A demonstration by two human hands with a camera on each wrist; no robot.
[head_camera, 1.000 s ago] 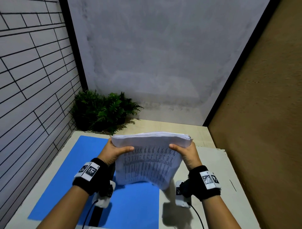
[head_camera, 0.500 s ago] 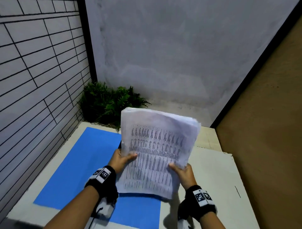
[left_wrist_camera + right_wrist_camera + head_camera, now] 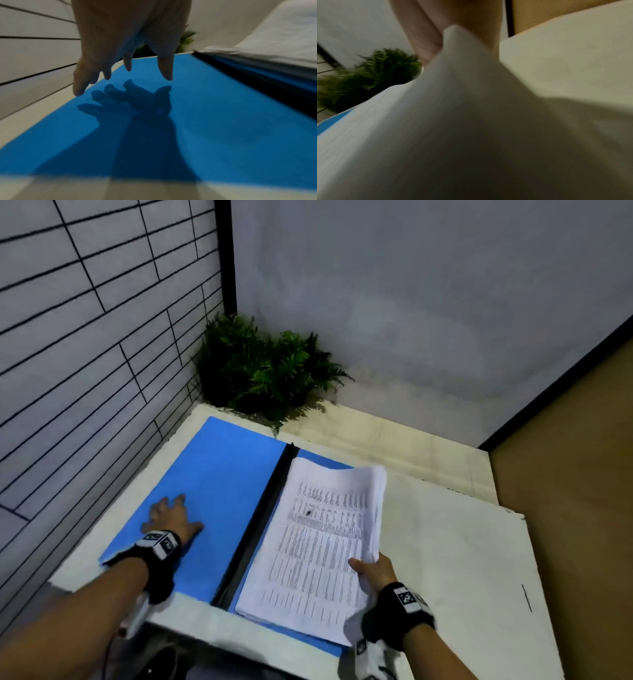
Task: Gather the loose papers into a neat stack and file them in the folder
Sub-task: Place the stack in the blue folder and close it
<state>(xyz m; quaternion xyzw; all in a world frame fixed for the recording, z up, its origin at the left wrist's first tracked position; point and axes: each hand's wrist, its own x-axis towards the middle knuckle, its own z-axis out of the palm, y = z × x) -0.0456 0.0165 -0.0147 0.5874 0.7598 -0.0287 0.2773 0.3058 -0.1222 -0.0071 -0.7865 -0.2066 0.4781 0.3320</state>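
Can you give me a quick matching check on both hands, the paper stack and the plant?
Things:
1. left hand
2. right hand
3. paper stack
4. plant

States:
A. lying on the folder's right half
B. fingers spread over the folder's left half
C. in the far corner
D. gripping the stack's right edge

Pairs: 1-B, 2-D, 3-A, 4-C

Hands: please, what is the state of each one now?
Left hand: open, fingers spread above the blue folder, holding nothing.
Right hand: grips the near right edge of the paper stack.
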